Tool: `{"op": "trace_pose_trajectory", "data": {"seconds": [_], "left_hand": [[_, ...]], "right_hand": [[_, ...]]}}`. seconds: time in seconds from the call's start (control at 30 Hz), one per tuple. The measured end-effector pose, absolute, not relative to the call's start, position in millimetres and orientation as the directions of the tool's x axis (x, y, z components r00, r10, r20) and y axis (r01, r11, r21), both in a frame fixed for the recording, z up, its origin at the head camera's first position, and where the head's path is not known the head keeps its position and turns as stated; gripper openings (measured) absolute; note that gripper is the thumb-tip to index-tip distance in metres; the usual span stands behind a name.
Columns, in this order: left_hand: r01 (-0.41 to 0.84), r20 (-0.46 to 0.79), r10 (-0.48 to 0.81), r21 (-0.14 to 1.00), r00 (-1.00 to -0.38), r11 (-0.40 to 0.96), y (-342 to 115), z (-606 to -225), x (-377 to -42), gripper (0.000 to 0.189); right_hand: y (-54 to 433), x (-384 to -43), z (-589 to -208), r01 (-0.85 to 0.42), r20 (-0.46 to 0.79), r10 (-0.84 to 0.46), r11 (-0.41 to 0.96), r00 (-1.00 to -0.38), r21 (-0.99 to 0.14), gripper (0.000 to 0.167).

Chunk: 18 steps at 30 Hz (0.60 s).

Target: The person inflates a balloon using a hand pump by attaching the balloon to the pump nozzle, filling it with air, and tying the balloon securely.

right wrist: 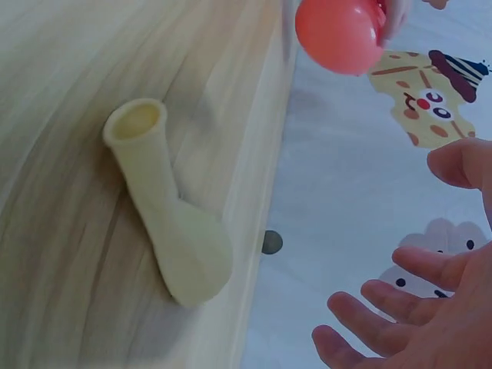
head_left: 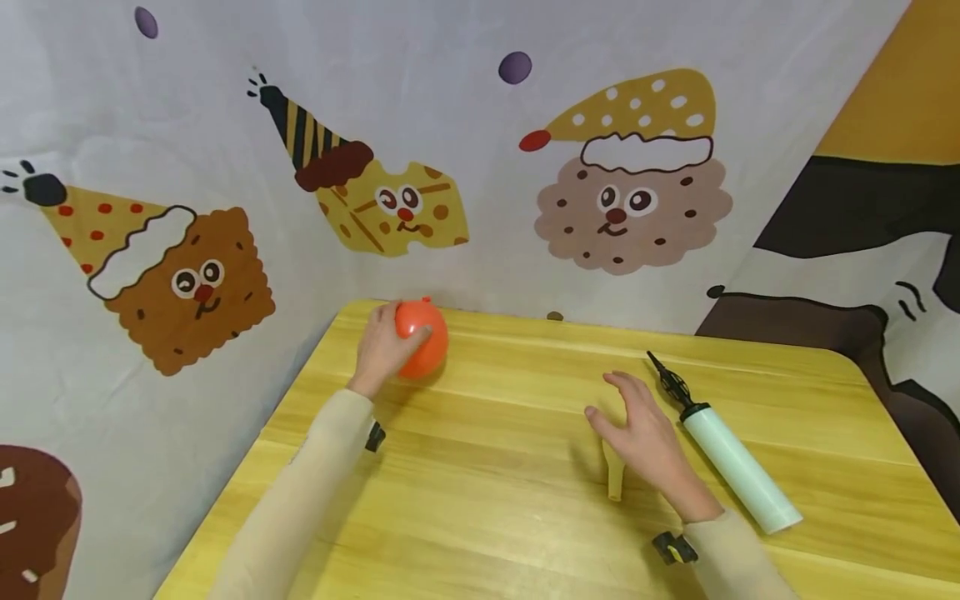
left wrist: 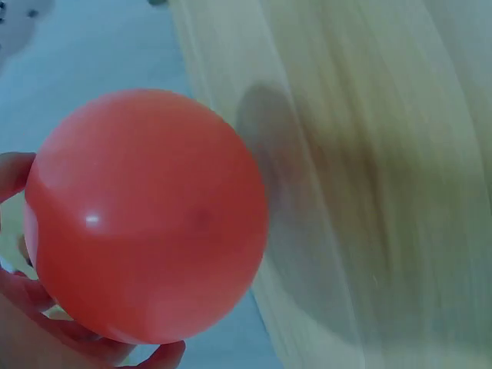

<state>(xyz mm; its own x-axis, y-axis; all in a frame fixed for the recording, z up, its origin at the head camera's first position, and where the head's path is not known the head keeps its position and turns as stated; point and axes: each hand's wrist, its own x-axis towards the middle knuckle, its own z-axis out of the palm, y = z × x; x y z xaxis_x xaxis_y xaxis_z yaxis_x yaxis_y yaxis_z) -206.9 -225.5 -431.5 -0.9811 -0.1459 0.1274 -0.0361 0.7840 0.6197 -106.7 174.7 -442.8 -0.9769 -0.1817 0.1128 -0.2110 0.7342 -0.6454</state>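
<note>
A small inflated red balloon (head_left: 426, 350) is near the table's far left corner, and my left hand (head_left: 381, 350) grips it from its left side. In the left wrist view, fingers and thumb curve round the balloon (left wrist: 154, 223), whose shadow falls on the wood. My right hand (head_left: 643, 432) hovers with fingers spread and holds nothing. Just below it lies a limp pale yellow balloon (head_left: 614, 479), partly hidden by the hand in the head view. The right wrist view shows this balloon (right wrist: 184, 238) whole, its open neck rim toward the camera, apart from the fingers (right wrist: 369, 327).
To the right of my right hand lies a balloon hand pump (head_left: 738, 467) with a pale green barrel and black nozzle, pointing toward the back. The wooden table (head_left: 480, 500) ends against a cloth backdrop (head_left: 480, 167) printed with cartoon biscuits and cheese.
</note>
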Motion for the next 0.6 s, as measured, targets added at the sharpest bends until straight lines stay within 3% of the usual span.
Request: {"op": "trace_pose_trajectory", "data": {"seconds": [0.13, 0.33, 0.47, 0.6], "left_hand": [[-0.087, 0.094, -0.172, 0.575, -0.981, 0.813, -238, -436, -213, 0.083], [-0.097, 0.106, -0.198, 0.598, -0.974, 0.796, -245, -439, -215, 0.092], [-0.003, 0.281, -0.216, 0.603, -0.935, 0.798, -236, -439, -208, 0.080], [0.231, 0.523, -0.093, 0.520, -0.847, 0.822, -204, -443, -197, 0.054]], "right_hand": [[178, -107, -442, -0.208, 0.113, -0.177, 0.755, -0.978, -0.622, 0.066], [188, -109, -439, -0.225, 0.134, -0.181, 0.772, -0.974, -0.595, 0.064], [200, -108, -434, -0.210, 0.119, -0.174, 0.779, -0.978, -0.591, 0.062], [215, -103, -430, -0.191, 0.109, -0.157, 0.794, -0.982, -0.576, 0.057]]}}
